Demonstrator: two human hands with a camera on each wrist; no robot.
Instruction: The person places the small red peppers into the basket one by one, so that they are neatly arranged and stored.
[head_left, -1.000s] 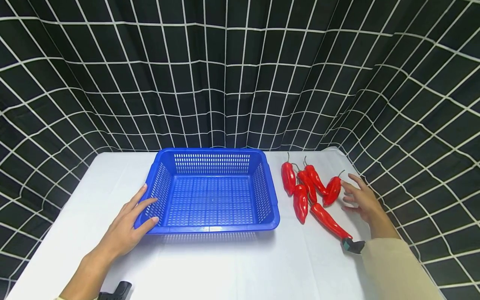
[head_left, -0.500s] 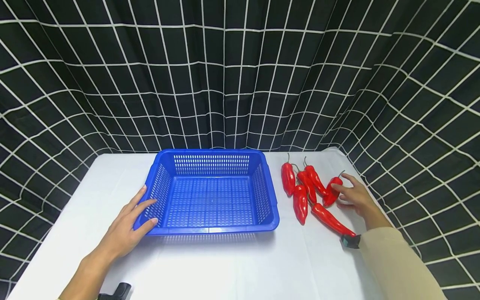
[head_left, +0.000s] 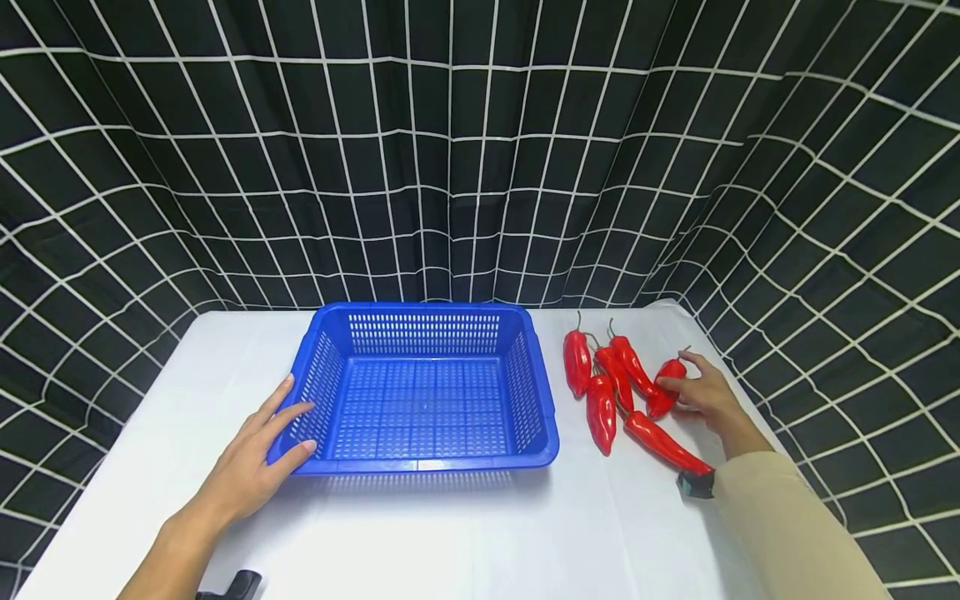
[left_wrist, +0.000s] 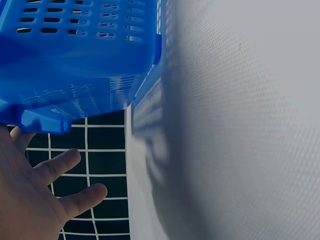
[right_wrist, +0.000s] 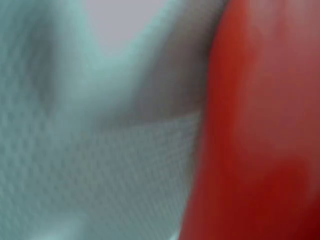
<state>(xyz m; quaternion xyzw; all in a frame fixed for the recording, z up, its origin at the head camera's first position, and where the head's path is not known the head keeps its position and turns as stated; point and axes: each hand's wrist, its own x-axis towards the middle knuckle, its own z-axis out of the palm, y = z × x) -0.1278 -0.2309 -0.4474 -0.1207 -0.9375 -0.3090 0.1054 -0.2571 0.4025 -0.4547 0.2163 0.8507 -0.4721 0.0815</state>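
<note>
My left hand [head_left: 247, 467] rests on the left rim of a blue plastic basket [head_left: 480, 462], its fingers spread and fairly straight. In the left wrist view, fingers of that hand [left_wrist: 30, 200] reach out below the basket's slotted wall [left_wrist: 75, 65]. On the right, my right hand [head_left: 708, 396] holds the rightmost red pepper [head_left: 662, 403] between thumb and fingers; the pepper lies on the white cloth. Below it, another long red pepper [head_left: 667, 443] stretches toward my wrist. A blurred red pepper [right_wrist: 265, 120] fills the right side of the right wrist view.
Several more red peppers lie close together between basket and right hand, among them one at the far left [head_left: 577, 363] and one in front [head_left: 601, 412]. White cloth [head_left: 420, 533] covers the table. A black curtain with white grid lines [head_left: 450, 167] surrounds its back and sides.
My right hand has moved left onto the rightmost pepper, and its thumb and fingers have come round it. The left hand and basket have stayed in place.
</note>
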